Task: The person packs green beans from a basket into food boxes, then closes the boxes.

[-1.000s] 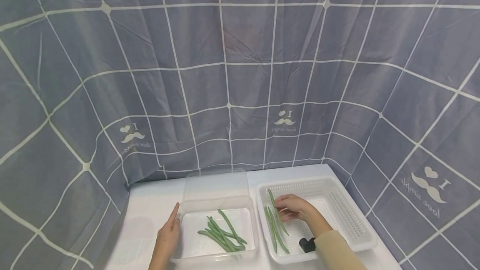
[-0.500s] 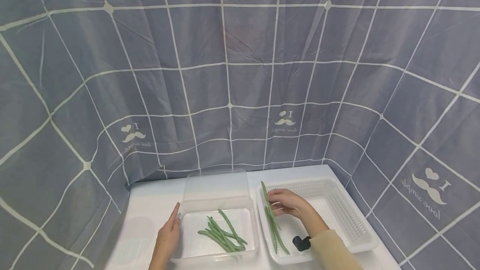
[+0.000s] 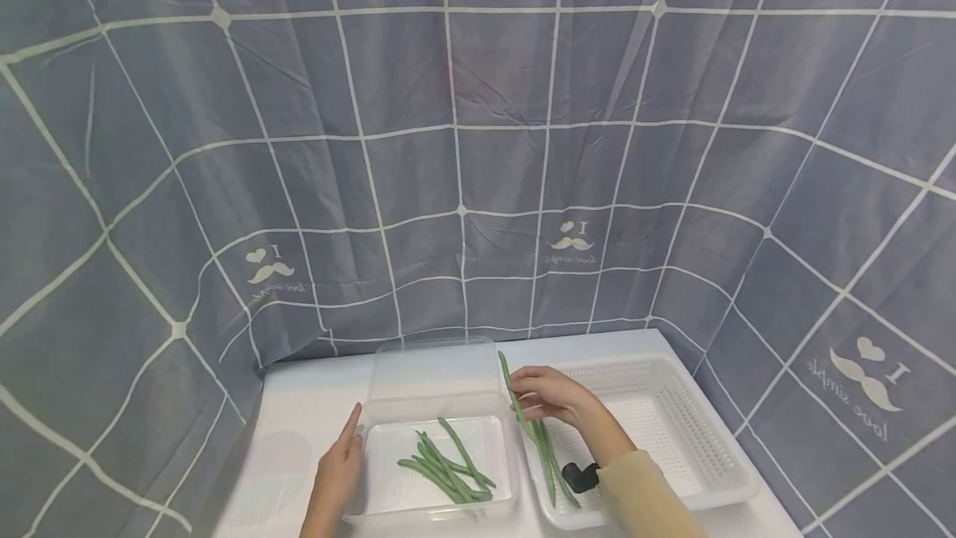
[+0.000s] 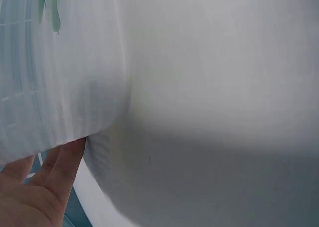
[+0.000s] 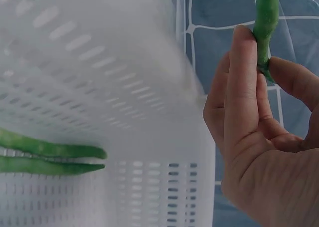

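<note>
My right hand pinches a green bean between thumb and fingertips, over the left rim of the white basket. The bean hangs lengthwise between the basket and a clear plastic container. Two more green beans lie side by side on the basket's floor, along its left wall. Inside the clear container, several green beans rest in a loose pile. My left hand touches the container's left side with fingers straight; in the left wrist view its fingertips meet the translucent wall.
A clear flat lid lies behind the container on the white table. A grey checked curtain encloses the back and both sides. A small black device sits at my right wrist.
My right hand has moved left with the green bean, from inside the basket to over its left rim. My left hand has stayed at the container.
</note>
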Action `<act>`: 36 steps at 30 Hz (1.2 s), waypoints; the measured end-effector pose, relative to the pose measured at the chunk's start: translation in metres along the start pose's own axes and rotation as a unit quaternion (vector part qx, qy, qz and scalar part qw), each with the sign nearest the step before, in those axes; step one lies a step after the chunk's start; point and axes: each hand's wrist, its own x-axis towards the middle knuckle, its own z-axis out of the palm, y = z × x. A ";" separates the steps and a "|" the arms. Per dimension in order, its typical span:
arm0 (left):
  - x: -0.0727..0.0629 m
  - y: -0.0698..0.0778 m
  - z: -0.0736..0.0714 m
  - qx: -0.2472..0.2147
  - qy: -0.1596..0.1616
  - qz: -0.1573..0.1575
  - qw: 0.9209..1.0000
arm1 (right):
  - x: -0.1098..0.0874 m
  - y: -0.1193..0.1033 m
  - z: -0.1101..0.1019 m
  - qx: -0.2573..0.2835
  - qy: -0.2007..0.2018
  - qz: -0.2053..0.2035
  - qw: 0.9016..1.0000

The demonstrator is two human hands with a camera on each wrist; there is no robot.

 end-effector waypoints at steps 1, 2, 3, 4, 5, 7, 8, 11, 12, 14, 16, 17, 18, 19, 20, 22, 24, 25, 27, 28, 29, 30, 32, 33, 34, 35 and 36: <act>0.000 0.000 0.000 0.000 0.000 -0.001 1.000 | 0.001 -0.001 0.002 0.000 -0.002 -0.002 1.000; 0.000 0.000 0.000 0.000 0.001 -0.001 1.000 | 0.002 -0.003 0.003 0.001 -0.003 -0.002 1.000; -0.001 0.000 0.000 0.000 0.002 -0.002 1.000 | 0.003 -0.004 0.004 0.002 -0.005 -0.003 1.000; -0.001 0.000 0.000 0.000 0.004 -0.001 1.000 | 0.003 -0.005 0.006 0.002 -0.005 -0.003 1.000; -0.001 0.000 -0.001 0.000 0.004 -0.003 1.000 | 0.004 -0.006 0.007 0.003 -0.005 -0.003 1.000; -0.001 0.000 -0.001 -0.001 0.007 -0.003 1.000 | 0.005 -0.008 0.011 0.001 -0.007 -0.004 1.000; -0.001 0.000 -0.001 -0.001 0.008 -0.002 1.000 | 0.005 -0.009 0.013 0.000 -0.008 -0.004 1.000; -0.001 0.000 -0.001 -0.001 0.009 -0.001 1.000 | 0.006 -0.012 0.020 0.000 -0.011 -0.005 1.000; -0.001 -0.001 -0.001 0.000 0.009 -0.001 1.000 | 0.006 -0.014 0.022 -0.001 -0.013 -0.007 1.000; 0.000 -0.002 0.000 0.001 0.007 -0.002 1.000 | 0.008 -0.015 0.028 0.000 -0.015 -0.008 1.000; 0.000 -0.002 0.000 0.002 0.008 -0.003 1.000 | 0.009 -0.017 0.033 0.000 -0.020 -0.008 1.000; 0.000 -0.002 0.000 0.002 0.009 -0.003 1.000 | 0.010 -0.018 0.036 -0.002 -0.023 -0.010 1.000; 0.000 -0.002 0.000 0.002 0.010 -0.003 1.000 | 0.011 -0.019 0.039 -0.001 -0.026 -0.009 1.000; 0.000 -0.002 0.000 0.002 0.010 -0.004 1.000 | 0.012 -0.019 0.042 -0.003 -0.028 -0.009 1.000; 0.000 -0.002 0.001 0.002 0.010 -0.004 1.000 | 0.014 -0.020 0.044 -0.004 -0.030 -0.008 1.000; 0.000 -0.002 0.001 0.001 0.010 -0.005 1.000 | 0.016 -0.021 0.049 -0.007 -0.034 -0.006 0.999; 0.000 -0.001 0.001 0.001 0.012 -0.003 1.000 | 0.018 -0.021 0.054 -0.011 -0.035 -0.004 0.999; 0.000 -0.001 0.001 0.001 0.011 -0.003 1.000 | 0.019 -0.021 0.057 -0.014 -0.035 -0.003 0.999; 0.000 0.000 0.000 0.001 0.013 0.001 1.000 | 0.021 -0.021 0.061 -0.016 -0.037 -0.001 0.999; -0.001 0.001 0.000 0.001 0.015 0.002 1.000 | 0.022 -0.021 0.063 -0.018 -0.038 0.000 0.999; -0.001 0.001 0.000 0.001 0.015 0.004 1.000 | 0.022 -0.021 0.065 -0.022 -0.039 0.000 0.999; -0.001 0.002 0.000 0.001 0.014 0.004 1.000 | 0.023 -0.021 0.068 -0.025 -0.041 0.001 0.999; -0.002 0.002 -0.001 0.001 0.015 0.005 1.000 | 0.025 -0.020 0.073 -0.032 -0.041 0.002 0.999; -0.002 0.002 -0.001 0.001 0.015 0.005 1.000 | 0.026 -0.019 0.075 -0.037 -0.041 0.002 0.998; -0.002 0.002 -0.001 0.001 0.016 0.006 1.000 | 0.027 -0.018 0.078 -0.042 -0.041 0.003 0.998; -0.002 0.002 -0.001 0.001 0.015 0.006 1.000 | 0.027 -0.018 0.081 -0.048 -0.040 0.005 0.998; -0.002 0.002 -0.001 0.001 0.015 0.007 1.000 | 0.029 -0.017 0.083 -0.053 -0.040 0.007 0.998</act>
